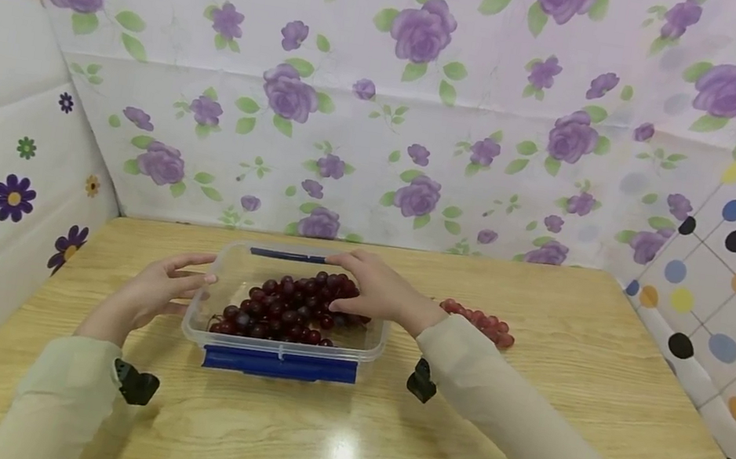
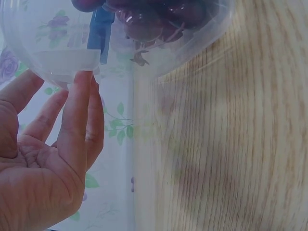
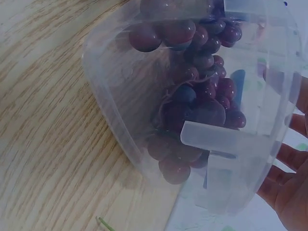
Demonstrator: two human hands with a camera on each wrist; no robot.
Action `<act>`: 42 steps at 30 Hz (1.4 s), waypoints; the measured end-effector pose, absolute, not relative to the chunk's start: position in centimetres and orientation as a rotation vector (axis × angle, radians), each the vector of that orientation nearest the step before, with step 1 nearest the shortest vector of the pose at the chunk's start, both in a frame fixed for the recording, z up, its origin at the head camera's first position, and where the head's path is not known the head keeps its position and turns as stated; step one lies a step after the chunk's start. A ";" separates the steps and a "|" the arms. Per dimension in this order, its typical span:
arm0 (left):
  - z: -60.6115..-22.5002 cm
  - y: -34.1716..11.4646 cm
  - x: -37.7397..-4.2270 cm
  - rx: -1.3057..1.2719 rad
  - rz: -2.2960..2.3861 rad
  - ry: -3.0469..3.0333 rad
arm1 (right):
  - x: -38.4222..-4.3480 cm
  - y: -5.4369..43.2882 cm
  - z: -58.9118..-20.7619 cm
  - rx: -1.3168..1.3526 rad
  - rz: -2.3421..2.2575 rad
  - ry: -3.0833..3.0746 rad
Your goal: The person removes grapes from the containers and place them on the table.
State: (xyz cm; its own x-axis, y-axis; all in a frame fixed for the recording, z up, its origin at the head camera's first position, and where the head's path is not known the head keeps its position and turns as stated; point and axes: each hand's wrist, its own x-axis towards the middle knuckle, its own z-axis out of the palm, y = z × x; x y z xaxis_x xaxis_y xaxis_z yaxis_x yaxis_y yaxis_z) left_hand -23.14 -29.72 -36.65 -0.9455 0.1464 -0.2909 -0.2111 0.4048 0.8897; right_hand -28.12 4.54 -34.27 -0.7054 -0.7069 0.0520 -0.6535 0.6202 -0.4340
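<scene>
A clear plastic box (image 1: 374, 356) with blue clips (image 1: 280, 364) stands on the table without a lid in place. Inside it lies a bunch of dark red grapes (image 1: 284, 312). My left hand (image 1: 151, 292) is at the box's left side, its outstretched fingertips right at the wall and rim. My right hand (image 1: 380, 288) reaches over the far right corner, fingers extended near the far rim and thumb above the grapes. In the right wrist view, the fingers of that hand (image 3: 288, 187) show beside the box's upper edge.
Right of the box, behind my right forearm, lies a smaller bunch of lighter red grapes (image 1: 478, 323). The wooden table (image 1: 224, 430) meets a flowered cloth wall (image 1: 353, 140) at the back, with patterned cloth on both sides.
</scene>
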 end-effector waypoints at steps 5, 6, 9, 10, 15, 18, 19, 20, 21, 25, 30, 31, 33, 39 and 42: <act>-36.6 -29.7 -23.1 -0.049 1.552 2.344 | -28.6 4.0 -34.8 -1.150 -0.588 2.737; -36.6 -29.7 -23.2 -0.048 1.552 2.345 | -28.7 3.9 -34.9 -1.147 -0.577 2.741; -36.7 -29.6 -23.2 -0.053 1.560 2.343 | -28.8 3.7 -35.1 -1.133 -0.535 2.743; -36.7 -29.5 -23.2 -0.054 1.564 2.341 | -28.8 3.7 -35.2 -1.125 -0.521 2.742; -36.8 -29.5 -23.2 -0.053 1.571 2.333 | -28.9 3.6 -35.5 -1.090 -0.486 2.730; -36.7 -29.6 -23.1 -0.048 1.564 2.339 | -29.1 3.5 -35.7 -1.074 -0.507 2.723; -36.7 -29.6 -23.1 -0.047 1.562 2.340 | -29.2 3.5 -35.7 -1.074 -0.512 2.720; -36.7 -29.6 -23.1 -0.046 1.561 2.342 | -29.3 3.5 -35.8 -1.075 -0.516 2.715; -36.7 -29.6 -23.1 -0.046 1.559 2.342 | -29.3 3.4 -35.8 -1.072 -0.519 2.710; -36.6 -29.7 -23.1 -0.049 1.553 2.347 | -29.7 3.2 -35.9 -1.082 -0.504 2.708; -36.6 -29.8 -23.1 -0.051 1.559 2.347 | -30.0 3.0 -35.8 -1.087 -0.486 2.697; -36.6 -29.8 -23.1 -0.050 1.560 2.345 | -30.0 3.0 -35.8 -1.092 -0.484 2.694; -36.7 -29.8 -23.1 -0.048 1.561 2.342 | -30.1 2.9 -35.8 -1.101 -0.464 2.696; -36.8 -29.8 -23.1 -0.047 1.562 2.343 | -30.3 2.5 -36.0 -1.122 -0.445 2.693; -36.7 -29.9 -23.2 -0.048 1.568 2.341 | -30.5 2.3 -36.0 -1.103 -0.441 2.675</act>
